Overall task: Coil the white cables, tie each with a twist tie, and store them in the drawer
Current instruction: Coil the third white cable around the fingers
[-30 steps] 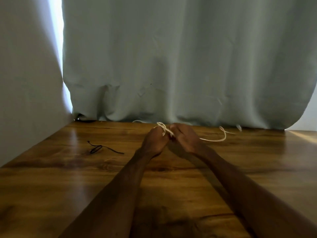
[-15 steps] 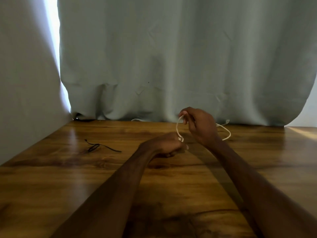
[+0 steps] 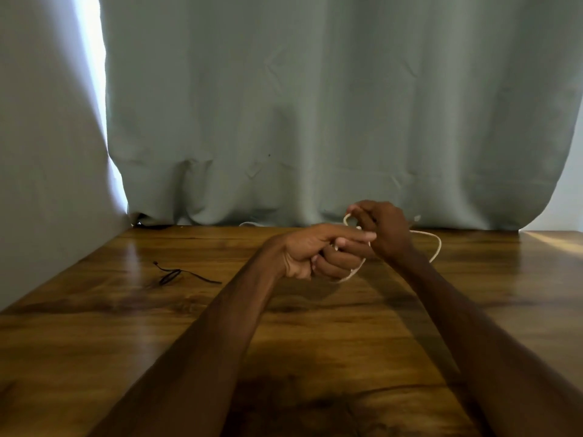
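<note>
Hands sit raised above the far middle of the wooden tabletop (image 3: 94, 326), both closed on the thin white cable (image 3: 437, 247). Left hand (image 3: 310, 253) is now a loose fist, index finger pointing right, cable loop hanging below its curled fingers. Right hand (image 3: 383, 230), just behind, pinches a small upright loop; a second ago both hands worked low near the far edge. Coiling has begun, judged early: a slack arc trails right and a tail runs toward the grey-green curtain (image 3: 315, 105). Thin black twist tie (image 3: 176, 275) lies untouched near the left edge. No drawer or container in view.
</note>
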Motion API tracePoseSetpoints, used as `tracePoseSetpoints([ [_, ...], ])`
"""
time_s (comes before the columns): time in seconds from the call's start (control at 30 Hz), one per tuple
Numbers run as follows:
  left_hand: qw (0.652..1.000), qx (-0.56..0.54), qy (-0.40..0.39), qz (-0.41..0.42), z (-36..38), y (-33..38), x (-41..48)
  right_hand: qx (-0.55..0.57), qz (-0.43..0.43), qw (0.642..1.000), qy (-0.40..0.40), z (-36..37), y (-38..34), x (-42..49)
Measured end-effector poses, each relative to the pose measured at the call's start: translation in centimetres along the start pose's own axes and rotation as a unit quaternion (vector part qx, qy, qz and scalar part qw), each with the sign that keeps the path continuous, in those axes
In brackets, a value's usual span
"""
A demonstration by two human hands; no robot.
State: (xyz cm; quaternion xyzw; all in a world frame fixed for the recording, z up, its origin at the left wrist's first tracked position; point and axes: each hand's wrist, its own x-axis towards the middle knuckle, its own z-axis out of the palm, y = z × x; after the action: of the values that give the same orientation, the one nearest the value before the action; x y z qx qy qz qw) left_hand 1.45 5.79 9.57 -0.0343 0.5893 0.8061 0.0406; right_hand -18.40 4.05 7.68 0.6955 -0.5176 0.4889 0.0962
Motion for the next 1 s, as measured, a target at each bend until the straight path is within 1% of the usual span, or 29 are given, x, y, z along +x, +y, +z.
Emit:
tracePoseSetpoints([
  [0.03,0.998,-0.044,-0.028,0.031,0.2,0.4,-0.4,-0.006,0.007,0.998,-0.065,0.7,0.4,-0.3],
  [0.1,0.989,-0.084,-0.054,0.111,0.4,1.0,-1.1,-0.038,0.050,0.979,-0.194,2.5,0.4,-1.3],
  [0.13,0.983,-0.081,-0.049,0.158,0.4,1.2,-1.3,-0.049,0.068,0.967,-0.239,3.3,0.0,-2.0],
  [0.17,0.976,-0.068,-0.027,0.203,0.4,1.3,-1.5,-0.042,0.066,0.961,-0.266,4.0,-0.4,-2.7],
  [0.23,0.959,-0.050,0.054,0.273,0.0,1.4,-1.6,-0.021,0.022,0.957,-0.288,4.8,-1.9,-3.6],
  [0.3,0.931,-0.091,0.114,0.334,-1.2,1.3,-1.8,-0.055,-0.002,0.953,-0.298,4.9,-3.2,-3.6],
  [0.37,0.889,-0.151,0.177,0.394,-2.6,1.3,-2.5,-0.085,-0.013,0.948,-0.306,4.8,-3.6,-3.2],
  [0.43,0.839,-0.197,0.252,0.440,-3.8,1.2,-3.0,-0.084,-0.012,0.944,-0.320,4.6,-3.6,-3.1],
  [0.53,0.769,-0.231,0.357,0.477,-4.9,0.8,-3.2,-0.089,-0.025,0.935,-0.342,4.2,-4.2,-3.1],
  [0.6,0.737,-0.256,0.389,0.490,-5.4,0.5,-3.4,-0.092,-0.037,0.935,-0.341,4.3,-5.0,-2.9],
  [0.7,0.699,-0.311,0.398,0.506,-5.9,0.2,-4.2,-0.043,-0.052,0.948,-0.310,4.6,-6.3,-2.6],
  [0.77,0.688,-0.323,0.403,0.509,-6.1,0.2,-4.6,-0.024,-0.076,0.956,-0.282,4.5,-6.9,-2.4],
  [0.83,0.685,-0.313,0.415,0.510,-6.2,0.1,-4.5,-0.026,-0.096,0.960,-0.262,4.0,-7.4,-2.2],
  [1.0,0.730,-0.193,0.458,0.469,-6.4,-0.7,-3.6,0.036,-0.086,0.971,-0.219,2.8,-7.3,-1.9],
])
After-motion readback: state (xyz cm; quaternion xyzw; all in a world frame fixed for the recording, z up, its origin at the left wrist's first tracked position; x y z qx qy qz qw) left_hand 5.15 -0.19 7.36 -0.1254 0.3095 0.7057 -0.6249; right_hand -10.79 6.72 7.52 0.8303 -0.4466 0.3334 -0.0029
